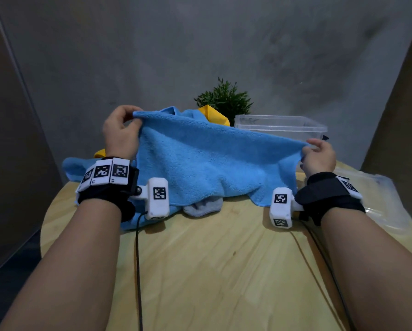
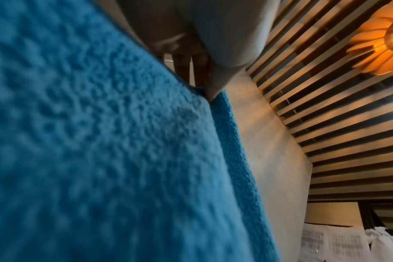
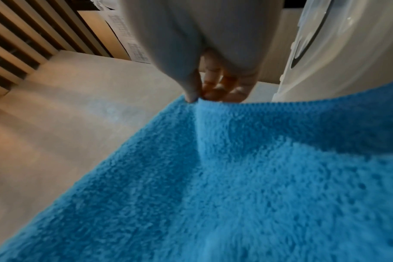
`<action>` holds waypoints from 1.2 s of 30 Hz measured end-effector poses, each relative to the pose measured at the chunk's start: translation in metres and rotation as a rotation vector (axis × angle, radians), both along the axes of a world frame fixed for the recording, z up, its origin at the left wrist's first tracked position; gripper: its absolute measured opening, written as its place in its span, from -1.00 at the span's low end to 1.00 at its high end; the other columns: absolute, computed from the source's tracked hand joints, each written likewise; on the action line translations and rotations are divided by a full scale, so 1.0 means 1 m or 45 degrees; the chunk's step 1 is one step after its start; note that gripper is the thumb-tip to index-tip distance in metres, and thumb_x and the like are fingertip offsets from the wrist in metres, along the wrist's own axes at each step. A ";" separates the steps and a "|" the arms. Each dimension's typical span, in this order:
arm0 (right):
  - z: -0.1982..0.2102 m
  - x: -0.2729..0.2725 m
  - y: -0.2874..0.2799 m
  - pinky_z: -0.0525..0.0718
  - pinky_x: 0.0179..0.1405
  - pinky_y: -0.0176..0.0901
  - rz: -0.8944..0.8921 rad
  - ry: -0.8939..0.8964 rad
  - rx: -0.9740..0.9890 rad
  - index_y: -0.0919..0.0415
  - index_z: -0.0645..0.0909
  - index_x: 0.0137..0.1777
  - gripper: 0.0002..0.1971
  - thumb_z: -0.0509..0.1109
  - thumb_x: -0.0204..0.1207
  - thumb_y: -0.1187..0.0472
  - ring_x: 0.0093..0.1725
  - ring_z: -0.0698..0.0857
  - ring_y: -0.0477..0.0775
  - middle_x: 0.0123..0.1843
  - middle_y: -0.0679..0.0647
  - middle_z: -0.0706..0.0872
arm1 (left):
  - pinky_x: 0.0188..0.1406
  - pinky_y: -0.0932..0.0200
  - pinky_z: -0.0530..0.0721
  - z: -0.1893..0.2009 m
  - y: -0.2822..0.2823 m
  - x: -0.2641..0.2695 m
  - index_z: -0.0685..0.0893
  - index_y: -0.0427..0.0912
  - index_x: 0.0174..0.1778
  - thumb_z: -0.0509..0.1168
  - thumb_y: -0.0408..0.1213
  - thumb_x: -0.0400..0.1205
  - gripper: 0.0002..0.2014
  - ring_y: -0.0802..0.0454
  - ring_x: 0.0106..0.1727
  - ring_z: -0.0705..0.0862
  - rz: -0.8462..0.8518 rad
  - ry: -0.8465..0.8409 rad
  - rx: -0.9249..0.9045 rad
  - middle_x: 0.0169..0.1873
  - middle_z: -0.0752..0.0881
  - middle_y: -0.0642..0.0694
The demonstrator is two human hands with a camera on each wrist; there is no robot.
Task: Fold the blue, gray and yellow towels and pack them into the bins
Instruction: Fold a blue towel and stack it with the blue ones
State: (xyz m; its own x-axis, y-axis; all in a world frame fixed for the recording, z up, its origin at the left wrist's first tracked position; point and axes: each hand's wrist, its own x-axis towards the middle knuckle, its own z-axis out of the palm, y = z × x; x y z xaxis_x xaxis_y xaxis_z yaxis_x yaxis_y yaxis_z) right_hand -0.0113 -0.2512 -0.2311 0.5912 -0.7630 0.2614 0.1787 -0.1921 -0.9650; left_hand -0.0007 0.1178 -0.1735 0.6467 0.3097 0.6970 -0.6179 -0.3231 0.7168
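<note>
A blue towel (image 1: 207,161) hangs spread between my two hands above the wooden table (image 1: 212,271). My left hand (image 1: 122,130) pinches its upper left corner, and my right hand (image 1: 318,154) pinches its upper right corner. The left wrist view is filled by the blue towel (image 2: 101,150), its corner held under my left hand (image 2: 204,74). In the right wrist view my right hand (image 3: 213,88) pinches the blue towel (image 3: 247,177) at its edge. A gray towel (image 1: 203,207) peeks out under the blue one. Yellow towels (image 1: 214,114) lie behind. A clear bin (image 1: 280,126) stands at the back right.
Another blue cloth (image 1: 74,167) lies at the table's left edge. A small green plant (image 1: 225,99) stands behind the pile. A clear plastic lid or bin (image 1: 381,199) lies at the right edge. Black cables (image 1: 138,271) run across the near table.
</note>
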 end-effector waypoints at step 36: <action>0.054 -0.036 0.110 0.66 -0.33 -0.14 0.595 -0.412 -0.181 0.01 0.50 -0.14 -0.75 0.13 0.69 0.32 -0.24 0.62 0.00 -0.17 0.04 0.65 | -0.20 0.17 0.43 0.003 -0.050 -0.021 0.50 0.01 -0.24 0.26 -0.17 0.40 -0.92 0.20 -0.31 0.49 -0.430 0.189 0.688 -0.33 0.54 0.05</action>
